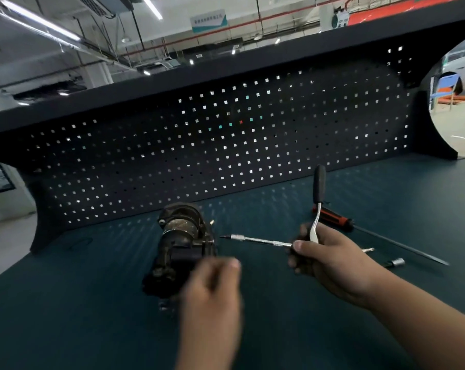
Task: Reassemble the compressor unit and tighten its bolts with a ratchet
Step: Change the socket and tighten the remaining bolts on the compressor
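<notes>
Right hand (324, 260) grips the ratchet (315, 227), aimed nine o'clock at my compressor (183, 244). Left hand (212, 284) blurred, can't tell its grip. Next: seat the tip squarely.

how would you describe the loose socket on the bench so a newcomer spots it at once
On the teal bench top, look just right of the right hand gripping the ratchet. The socket lies there, nearer the viewer than the long screwdriver. It is a short, stubby silver cylinder, unlike that thin dark shaft with its red and black handle.
</notes>
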The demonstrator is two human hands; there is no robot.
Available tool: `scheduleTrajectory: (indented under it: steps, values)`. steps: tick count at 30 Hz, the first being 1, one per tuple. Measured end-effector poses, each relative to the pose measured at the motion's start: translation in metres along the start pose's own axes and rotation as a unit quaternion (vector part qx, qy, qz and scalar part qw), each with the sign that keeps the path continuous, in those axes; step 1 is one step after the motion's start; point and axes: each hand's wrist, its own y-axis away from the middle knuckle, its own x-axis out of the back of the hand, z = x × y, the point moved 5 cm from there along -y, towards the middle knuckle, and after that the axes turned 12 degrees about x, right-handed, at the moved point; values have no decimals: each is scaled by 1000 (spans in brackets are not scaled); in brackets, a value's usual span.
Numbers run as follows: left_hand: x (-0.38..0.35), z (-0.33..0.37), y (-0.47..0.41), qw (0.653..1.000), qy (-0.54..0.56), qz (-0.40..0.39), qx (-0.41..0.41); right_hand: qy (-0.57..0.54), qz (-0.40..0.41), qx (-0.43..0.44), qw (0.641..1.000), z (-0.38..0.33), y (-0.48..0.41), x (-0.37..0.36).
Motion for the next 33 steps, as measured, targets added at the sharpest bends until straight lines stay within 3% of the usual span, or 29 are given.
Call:
scheduleTrajectory:
  steps: [1, 2, 4, 9, 17, 25, 29, 33]
  values:
    - [-21, -26, 3, 988, 83, -50, 120, 7, 2, 4, 1000, 2, -2, -1]
    - [-38, -42, 3, 970, 138, -72, 186, 9, 0, 4, 1000, 4, -4, -1]
    - [-58, -47, -7, 955, 191, -59, 218, 17, -12, -4, 1000, 9, -7, -4]
    - [-71, -31, -29, 950, 269, -30, 154, 17, -36, -10, 999, 15, -14, -3]
    - [-71, -24, -29, 968, 243, 3, 58, 8, -57, -4, 998, 19, -18, 2]
    - [-73, -26, -30, 969, 245, 9, 36, 18, -61, 3, 998, 22, -22, 8]
    - [-73, -26, -31, 969, 244, 10, 38, 132, -75, 37, 988, 14, -26, 10]
    - [-74, -29, -32, 968, 247, 15, 39, 308, -74, 66, 946, 11, -28, 18]
